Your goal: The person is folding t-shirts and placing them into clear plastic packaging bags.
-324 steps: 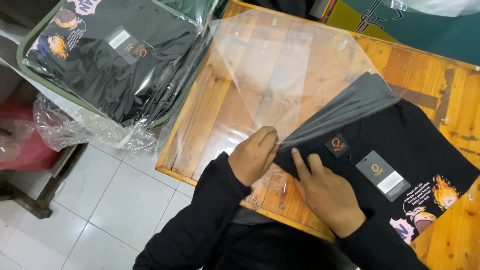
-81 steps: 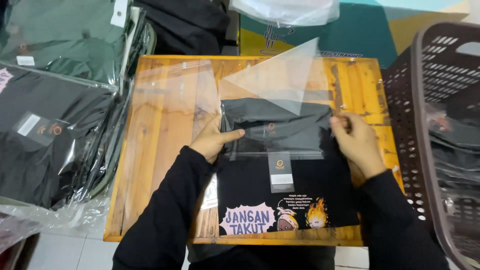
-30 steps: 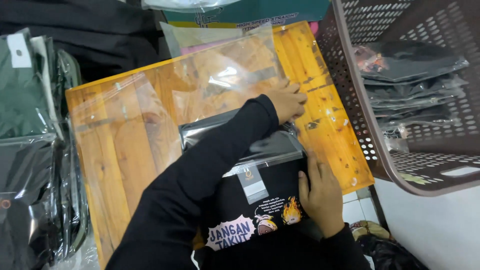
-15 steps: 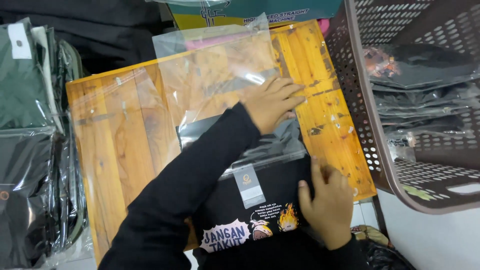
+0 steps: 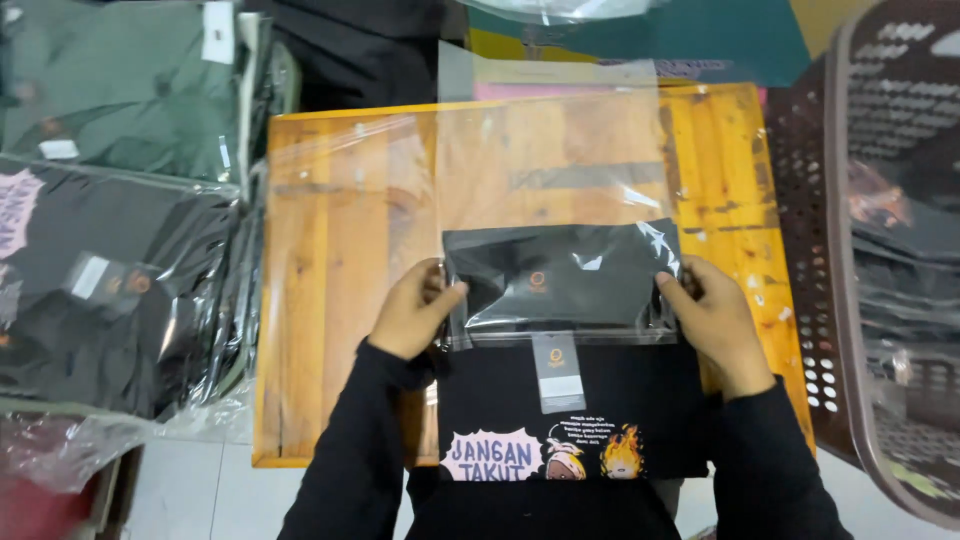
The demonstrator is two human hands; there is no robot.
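Head view, looking straight down. Work surface: a wooden table top, orange-yellow varnish, worn with dark scuffs, set over pale floor tiles seen at lower left. Beyond the far edge, teal and yellow sheets and a fold of dark cloth, details unclear. On the table lies a folded black T-shirt, its collar end away from the person, a grey hang tag on its middle and a cartoon print with a flame along its near edge. A clear plastic bag lies flat on the wood, its mouth toward the person; the shirt's collar end is inside the mouth, the rest still outside. Left hand sits at the bag's left mouth corner, thumb on top, fingers curled and pinching the film just beside the shirt's left edge. Right hand mirrors it at the right corner, fingers folded on the film, thumb touching the shirt's edge. Both arms in black sleeves, the shirt between them. Containers: at right, a brown perforated plastic basket, standing just beside the table edge, holds bagged dark garments, stacked flat, count unclear. At left, off the table, a pile of bagged shirts, black ones nearer, a green one farther back, all in glossy film. Loose crumpled film at lower left over something red.
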